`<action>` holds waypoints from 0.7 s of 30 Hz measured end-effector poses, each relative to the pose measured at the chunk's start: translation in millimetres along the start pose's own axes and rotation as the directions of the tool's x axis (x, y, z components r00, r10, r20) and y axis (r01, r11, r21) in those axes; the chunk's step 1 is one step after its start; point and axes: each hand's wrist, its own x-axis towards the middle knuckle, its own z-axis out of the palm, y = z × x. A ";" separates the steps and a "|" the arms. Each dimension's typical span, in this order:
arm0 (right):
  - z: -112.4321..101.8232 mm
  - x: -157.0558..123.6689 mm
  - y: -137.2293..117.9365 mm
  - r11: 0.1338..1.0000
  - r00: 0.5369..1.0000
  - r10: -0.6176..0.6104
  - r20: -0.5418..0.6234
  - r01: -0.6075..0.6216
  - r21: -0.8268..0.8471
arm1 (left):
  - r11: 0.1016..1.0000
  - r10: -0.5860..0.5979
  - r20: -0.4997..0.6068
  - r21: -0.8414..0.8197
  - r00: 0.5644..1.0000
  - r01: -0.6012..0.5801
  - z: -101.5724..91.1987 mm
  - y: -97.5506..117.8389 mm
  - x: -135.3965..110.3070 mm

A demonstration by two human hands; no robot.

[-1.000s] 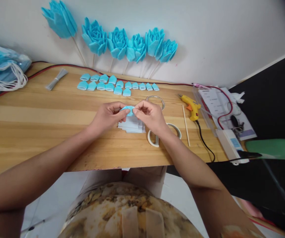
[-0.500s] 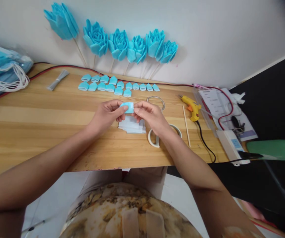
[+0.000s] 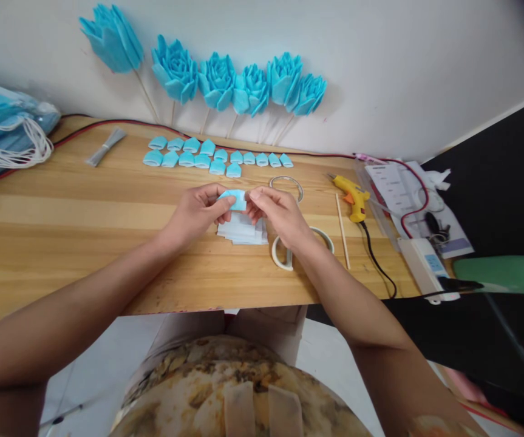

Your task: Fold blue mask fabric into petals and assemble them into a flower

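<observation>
Over the middle of the table, my left hand [image 3: 198, 209] pinches a light-blue folded fabric petal [image 3: 235, 199] between thumb and fingers. One end of the petal is pointed; the right end looks paler. My right hand [image 3: 276, 212] is at that right end, its thumb and forefinger pressed together; whether anything thin is between them is too small to tell. Below both hands lies a small stack of white fabric pieces [image 3: 242, 232]. Beyond them, several folded blue petals [image 3: 202, 161] are set out in two rows.
Blue fabric flowers [image 3: 216, 82] on sticks lean along the wall. To the right are tape rolls [image 3: 282, 255], a wooden stick [image 3: 342, 230], a yellow glue gun [image 3: 351, 195] and a white power strip [image 3: 423, 267]. A bag of blue masks [image 3: 11, 130] and a wire bundle [image 3: 105, 147] lie left.
My right thumb and forefinger have shifted slightly up and away from the petal's right end, showing more of it. My left hand keeps its hold, with the petal slightly turned.
</observation>
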 end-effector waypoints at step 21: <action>1.0 2.8 -0.9 0.990 0.988 -0.101 -0.119 0.088 -0.108 | 0.996 -0.081 0.072 -0.032 0.994 0.084 -2.0 -0.7 1.2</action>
